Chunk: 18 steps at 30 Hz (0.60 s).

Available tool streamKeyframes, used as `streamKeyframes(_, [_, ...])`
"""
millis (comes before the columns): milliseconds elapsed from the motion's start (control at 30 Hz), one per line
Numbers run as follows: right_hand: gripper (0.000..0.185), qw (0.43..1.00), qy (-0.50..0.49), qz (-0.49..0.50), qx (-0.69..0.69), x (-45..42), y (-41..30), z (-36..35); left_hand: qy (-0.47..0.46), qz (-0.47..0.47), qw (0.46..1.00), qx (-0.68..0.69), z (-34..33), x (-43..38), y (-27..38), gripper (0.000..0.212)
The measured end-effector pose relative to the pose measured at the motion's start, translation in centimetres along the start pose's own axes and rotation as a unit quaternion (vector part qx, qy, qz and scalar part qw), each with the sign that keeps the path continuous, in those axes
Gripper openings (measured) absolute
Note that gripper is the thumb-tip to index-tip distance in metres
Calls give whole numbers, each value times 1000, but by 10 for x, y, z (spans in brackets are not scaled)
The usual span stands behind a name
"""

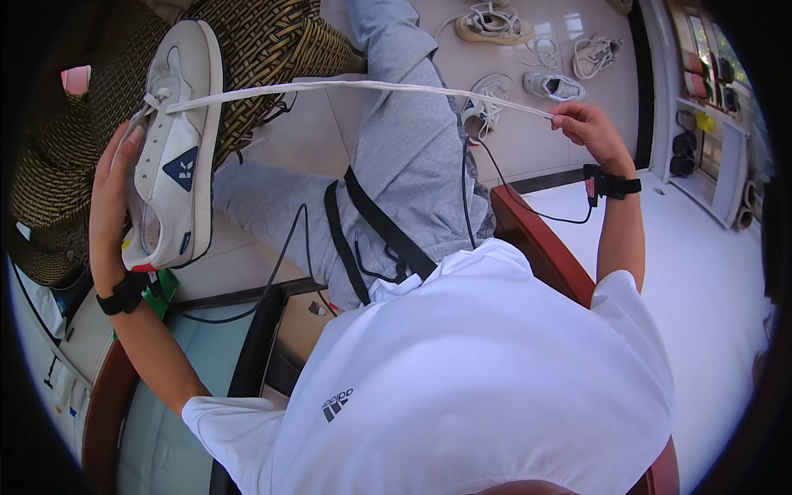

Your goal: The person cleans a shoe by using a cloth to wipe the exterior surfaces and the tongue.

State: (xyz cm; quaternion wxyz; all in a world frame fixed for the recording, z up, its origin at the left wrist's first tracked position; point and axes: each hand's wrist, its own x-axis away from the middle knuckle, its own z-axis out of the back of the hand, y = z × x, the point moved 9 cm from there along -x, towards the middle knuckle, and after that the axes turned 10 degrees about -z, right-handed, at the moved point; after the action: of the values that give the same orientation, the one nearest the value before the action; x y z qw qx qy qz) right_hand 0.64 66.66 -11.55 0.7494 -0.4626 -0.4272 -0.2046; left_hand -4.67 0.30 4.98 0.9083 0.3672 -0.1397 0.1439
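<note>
My left hand [114, 179] is closed around the heel and collar side of a cream sneaker [210, 124] with a dark blue patch and a red heel tab. The shoe is tilted over a woven wicker seat. From its front eyelets a white shoelace [371, 85] runs far out to the right, drawn almost straight across my grey trousers. My right hand [578, 124] pinches the lace's end between thumb and fingertips. Several eyelets nearer the collar have no lace in them.
Dark brown wicker furniture [266, 55] stands at the upper left. Several laced shoes lie on the tiled floor, among them a white sneaker [554, 86] and a tan-soled one [495, 28]. Black cables [275, 272] run from both wrists across my lap. A shoe rack [711, 167] stands at the right.
</note>
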Motion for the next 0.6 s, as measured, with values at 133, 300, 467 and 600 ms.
streamKeyframes(133, [17, 999, 24, -35, -24, -3, 21, 6, 5, -12, 1000, -1, 0, 2, 4, 74])
streamKeyframes(300, [15, 997, 60, -50, 25, -6, 40, 10, -20, -11, 1000, 19, -7, 0, 4, 78])
streamKeyframes(467, [14, 995, 68, -47, 48, -17, 46, 12, -19, -6, 1000, 9, -4, 7, 11, 74])
streamKeyframes(600, [17, 993, 75, -27, 83, -26, 27, -12, -49, -2, 998, 26, -10, 6, 11, 71])
